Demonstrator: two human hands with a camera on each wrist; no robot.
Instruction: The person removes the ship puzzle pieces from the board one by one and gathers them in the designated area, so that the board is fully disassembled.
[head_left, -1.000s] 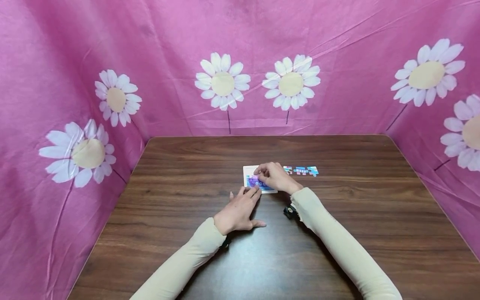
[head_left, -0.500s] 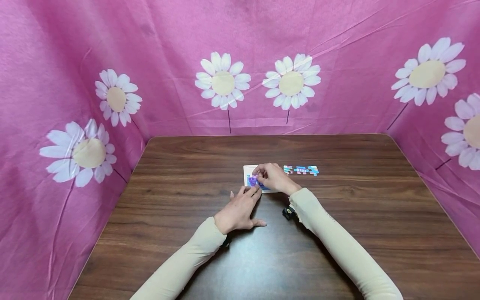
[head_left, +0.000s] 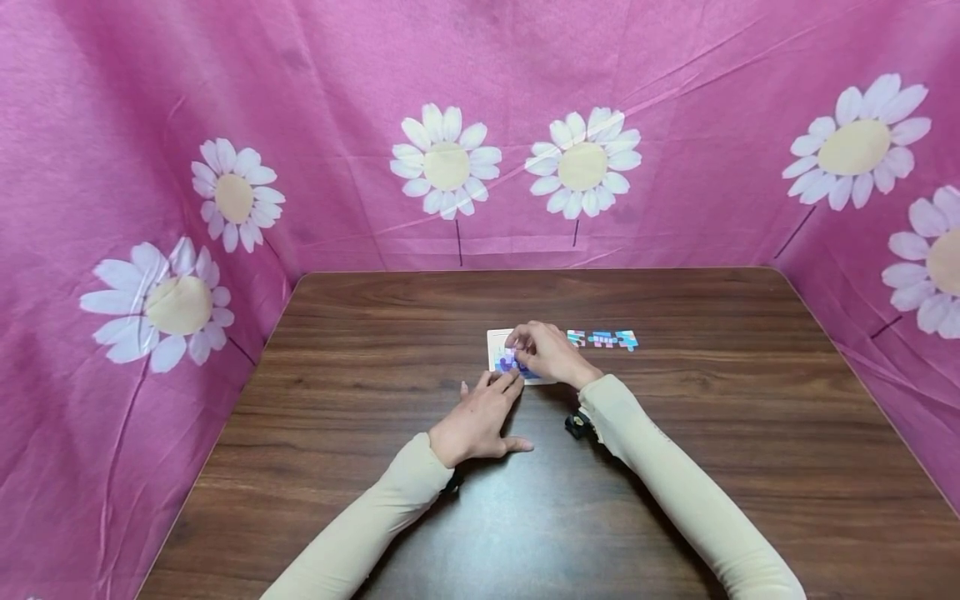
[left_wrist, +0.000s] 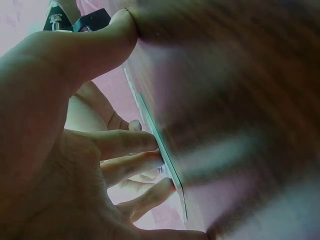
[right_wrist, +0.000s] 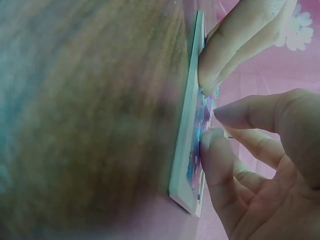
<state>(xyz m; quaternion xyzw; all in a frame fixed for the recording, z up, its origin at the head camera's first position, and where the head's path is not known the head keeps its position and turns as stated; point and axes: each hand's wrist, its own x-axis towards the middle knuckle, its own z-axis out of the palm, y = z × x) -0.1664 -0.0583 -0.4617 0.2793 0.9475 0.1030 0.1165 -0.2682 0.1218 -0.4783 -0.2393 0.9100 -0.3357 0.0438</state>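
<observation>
A small white-framed jigsaw puzzle board [head_left: 495, 337] lies on the table, with a blue and purple picture partly filled in. My left hand [head_left: 480, 421] rests its straight fingertips on the near edge of the board, thumb spread out to the side. Over the board, my right hand [head_left: 551, 354] pinches a purplish puzzle piece [right_wrist: 207, 112] between thumb and index finger, low against the picture. Those fingers hide much of the piece and the right part of the board. In the left wrist view, the left fingers [left_wrist: 132, 167] touch the board's edge.
Several loose puzzle pieces [head_left: 602, 340] lie in a row right of the board. The brown wooden table [head_left: 375, 333] is bordered by pink cloth [head_left: 510, 67] printed with white daisies, behind and at both sides.
The right hand shifts slightly over the board, and a lighter purple patch now shows by its fingertips. The left hand stays in place.
</observation>
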